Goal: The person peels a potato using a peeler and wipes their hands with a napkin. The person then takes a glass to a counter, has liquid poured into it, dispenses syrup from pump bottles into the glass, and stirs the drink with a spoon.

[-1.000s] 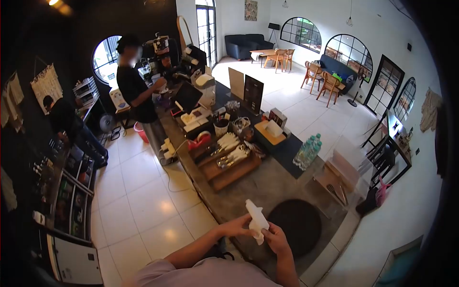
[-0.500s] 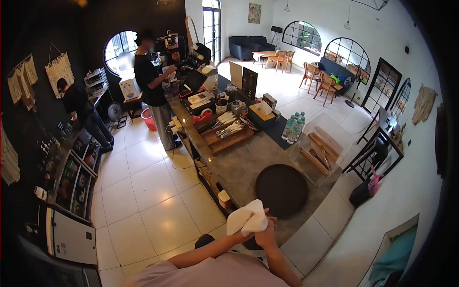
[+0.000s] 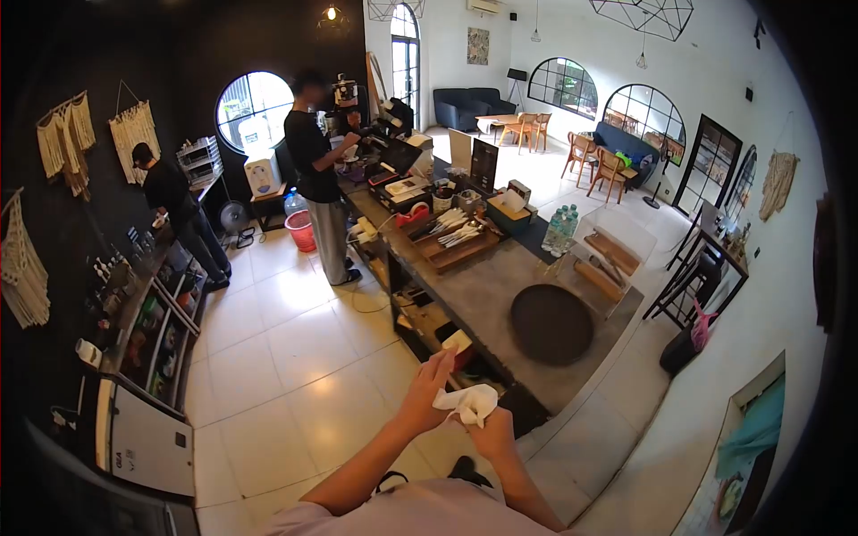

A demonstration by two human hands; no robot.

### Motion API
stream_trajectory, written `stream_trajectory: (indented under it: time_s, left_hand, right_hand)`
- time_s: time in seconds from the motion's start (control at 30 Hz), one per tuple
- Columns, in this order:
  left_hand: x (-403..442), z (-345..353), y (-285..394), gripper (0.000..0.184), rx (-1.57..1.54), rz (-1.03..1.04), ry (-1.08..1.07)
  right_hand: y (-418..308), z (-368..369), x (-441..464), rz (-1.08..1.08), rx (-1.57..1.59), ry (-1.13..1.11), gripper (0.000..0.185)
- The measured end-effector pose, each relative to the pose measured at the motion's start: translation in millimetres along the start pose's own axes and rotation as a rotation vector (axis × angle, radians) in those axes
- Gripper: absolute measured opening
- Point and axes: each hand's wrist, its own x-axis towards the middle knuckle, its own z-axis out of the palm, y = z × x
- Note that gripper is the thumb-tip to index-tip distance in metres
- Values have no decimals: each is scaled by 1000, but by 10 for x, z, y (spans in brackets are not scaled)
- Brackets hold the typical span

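Observation:
A crumpled white cloth [image 3: 474,405], thin and soft-looking, is bunched between my hands in front of my body. My right hand [image 3: 493,434] is closed around its lower right part. On the other side, my left hand [image 3: 425,393] has its fingers stretched upward, with the palm side against the cloth's left edge; the thumb is hidden. Just beyond my hands, a round dark tray [image 3: 551,324] lies flat on the grey counter [image 3: 478,284].
On the counter are a wooden cutlery box [image 3: 451,252], several water bottles [image 3: 561,230] and a clear-lidded case [image 3: 610,259] with utensils. One person [image 3: 315,165] stands behind the counter; another [image 3: 183,210] works at the left shelf. A white fridge [image 3: 147,442] stands lower left.
My left hand has come up from under the cloth, its fingers now stretched out. The cloth is more crumpled, in my right hand. The view has shifted, and the counter appears farther right.

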Motion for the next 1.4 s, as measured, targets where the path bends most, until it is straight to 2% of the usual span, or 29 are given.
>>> stream_trajectory:
  time_s: [0.07, 0.13, 0.2, 0.27, 0.33, 0.4, 0.43, 0.57, 0.6, 0.67, 0.7, 0.73, 0.8, 0.83, 0.87, 0.93, 1.0, 1.03, 1.07, 1.13, 1.2, 1.27, 1.33, 1.4]
  left_hand:
    - [-390, -340, 20, 108, 146, 55, -21]
    - [-820, -579, -28, 111, 154, 32, -91]
    - [-1205, -758, -40, 112, 275, 52, -146]
    - [-1574, -890, -131, 117, 293, 30, -355]
    - [-1779, -1039, -141, 123, 244, 7, -531]
    - [-1904, -1174, -112, 125, 246, 42, -555]
    - [-1946, -1236, -82, 128, 252, 80, -571]
    - [-1874, -1643, 106, 128, 272, 147, -688]
    - [-1844, -1713, 140, 128, 266, 157, -689]
    - [-1816, -1801, 184, 123, 377, 131, -571]
    - [-1844, -1772, 131, 116, 301, 112, -457]
    - [-1875, -1709, 109, 116, 297, 126, -464]
    - [-1901, -1621, 70, 111, 61, -31, -285]
    - [-1899, -1606, 75, 108, 118, -36, -322]
    - [-1923, -1532, 4, 106, 119, -54, -341]
    - [-1935, -1465, 51, 106, 74, -126, -342]
    - [-1880, -1452, 93, 106, 122, -85, -351]
    - [-1829, -1496, 162, 104, 267, 11, -399]
    - [-1806, -1509, 213, 110, 251, 59, -380]
    - [-1723, -1617, 320, 116, 273, 165, -494]
    - [-1720, -1654, 407, 122, 173, 159, -532]
    - [-1731, -1610, 358, 121, 139, 305, -538]
    - [-1709, -1672, 379, 123, 110, 281, -590]
    - [-1689, -1680, 363, 124, 92, 301, -665]
  right_hand:
    - [-193, 336, -279, -38, -86, -42, 25]
    - [-104, 689, -578, -99, -170, -188, 21]
    - [14, 1017, -894, -9, -325, -431, 26]
    - [-237, 1202, -1120, -133, -229, -485, 27]
    - [-306, 1378, -1304, -110, -250, -534, 26]
    - [-422, 1487, -1492, -33, -99, -552, 27]
    - [-434, 1539, -1530, 41, -200, -655, 29]
    - [-510, 1842, -1769, 95, 108, -496, 39]
    - [-613, 1846, -1750, 98, 102, -487, 39]
    - [-851, 1767, -1611, 346, 115, -551, 41]
    - [-899, 1722, -1546, 344, 35, -555, 37]
    - [-887, 1696, -1537, 348, 36, -540, 37]
    - [-827, 1651, -1500, -65, -6, -289, 33]
    - [-898, 1577, -1481, 24, 64, -324, 32]
    - [-1024, 1534, -1509, 143, 91, -268, 33]
    - [-1055, 1515, -1591, -97, -2, -178, 30]
    - [-874, 1578, -1643, -173, -184, -244, 27]
    - [-830, 1602, -1667, -149, -233, -252, 28]
    - [-778, 1639, -1689, -175, -241, -221, 30]
    - [-841, 1623, -1701, -273, -290, -158, 29]
    - [-836, 1643, -1714, -280, -259, -139, 33]
    - [-849, 1642, -1739, -194, -305, -203, 31]
    - [-935, 1628, -1749, -151, -315, -198, 37]
    - [-897, 1622, -1724, -79, -293, -333, 48]
